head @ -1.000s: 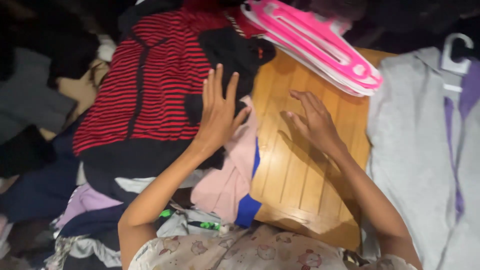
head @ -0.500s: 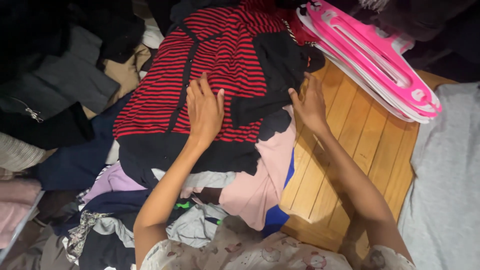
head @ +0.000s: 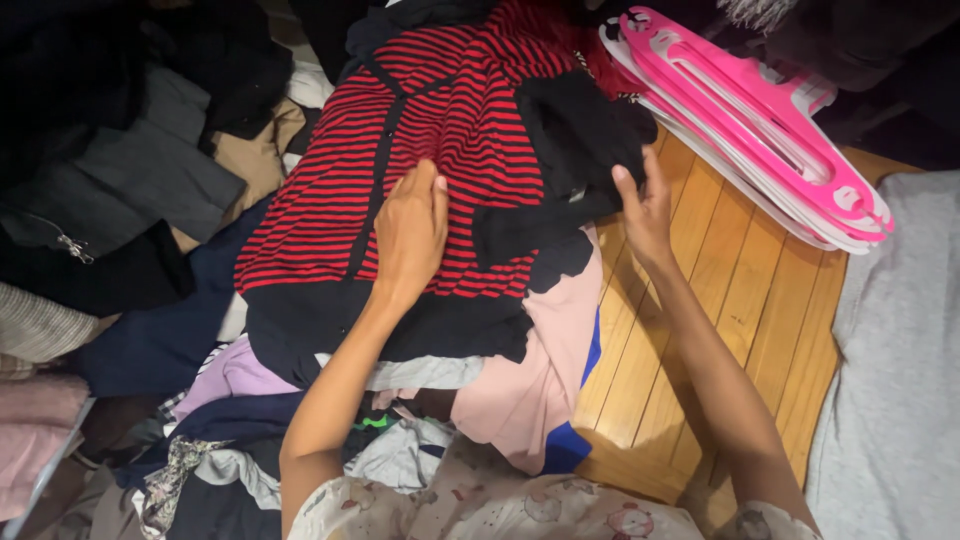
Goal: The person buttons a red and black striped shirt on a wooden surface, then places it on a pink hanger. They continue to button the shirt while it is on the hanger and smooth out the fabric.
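Two hands are at work on the red and black striped top (head: 440,150), which lies spread on a heap of clothes (head: 300,400): my left hand (head: 410,235) rests flat and open on its stripes, and my right hand (head: 645,210) pinches the black sleeve (head: 570,150) at the top's right edge. To the right the heap ends at a bare wooden floor (head: 720,320) of honey-coloured boards, where a stack of pink hangers (head: 760,140) lies near a grey garment (head: 895,350). Dark trousers and jackets (head: 120,180) crowd the left side.
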